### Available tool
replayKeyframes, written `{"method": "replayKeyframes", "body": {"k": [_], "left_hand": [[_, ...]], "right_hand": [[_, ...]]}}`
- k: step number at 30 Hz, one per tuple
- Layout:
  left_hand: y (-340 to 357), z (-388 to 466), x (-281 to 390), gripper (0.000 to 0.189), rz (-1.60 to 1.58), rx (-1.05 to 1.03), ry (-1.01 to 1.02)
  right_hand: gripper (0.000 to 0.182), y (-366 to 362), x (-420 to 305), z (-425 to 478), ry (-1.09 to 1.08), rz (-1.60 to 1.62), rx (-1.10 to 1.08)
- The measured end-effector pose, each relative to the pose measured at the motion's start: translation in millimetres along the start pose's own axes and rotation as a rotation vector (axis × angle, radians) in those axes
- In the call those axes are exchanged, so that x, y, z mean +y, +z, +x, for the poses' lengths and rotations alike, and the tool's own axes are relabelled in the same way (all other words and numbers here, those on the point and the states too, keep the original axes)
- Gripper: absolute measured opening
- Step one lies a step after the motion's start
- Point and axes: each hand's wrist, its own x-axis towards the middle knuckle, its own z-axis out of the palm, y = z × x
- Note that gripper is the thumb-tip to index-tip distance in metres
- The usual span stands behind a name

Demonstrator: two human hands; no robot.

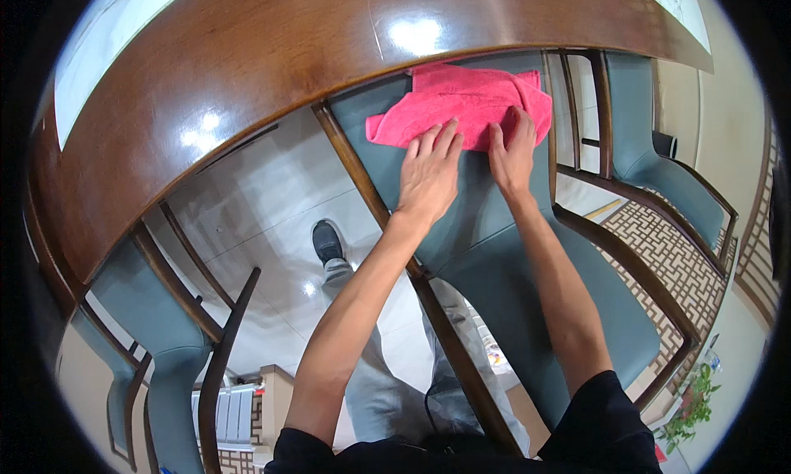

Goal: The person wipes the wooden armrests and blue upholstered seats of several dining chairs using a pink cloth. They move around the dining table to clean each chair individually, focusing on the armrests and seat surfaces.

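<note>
A pink cloth towel point(466, 106), creased and partly folded, lies against the upper backrest of a blue-green upholstered chair point(593, 301) with a dark wooden frame. My left hand point(431, 171) rests its outstretched fingers on the towel's lower edge. To its right, my right hand point(514, 156) touches the towel near its right end, thumb and fingers spread apart. Neither hand has visibly closed around the cloth. Both forearms reach over the chair, and the table rim hides the very top of the backrest.
A glossy brown wooden table point(278, 48) curves across just beyond the chair. Another blue-green chair point(173, 350) stands at left, and one more point(649, 134) at right. A wooden armrest point(460, 356) crosses before my legs. A green plant point(689, 412) is at lower right.
</note>
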Motion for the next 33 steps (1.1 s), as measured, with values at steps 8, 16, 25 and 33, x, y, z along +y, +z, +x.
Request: {"method": "replayKeyframes", "body": {"k": [8, 16, 25, 33], "left_hand": [[-22, 12, -25, 0.045, -0.048, 0.101, -0.051], [-39, -54, -28, 0.050, -0.064, -0.014, -0.125], [-15, 15, -23, 0.055, 0.046, 0.202, -0.016], [-15, 53, -16, 0.036, 0.142, 0.066, -0.072]], "right_hand": [[0.081, 82, -92, 22, 0.273, -0.068, 0.187], [0.074, 62, -109, -18, -0.305, 0.067, -0.137], [0.056, 36, -61, 26, -0.409, -0.023, -0.005], [0.034, -1, -49, 46, -0.287, -0.152, -0.123]]}}
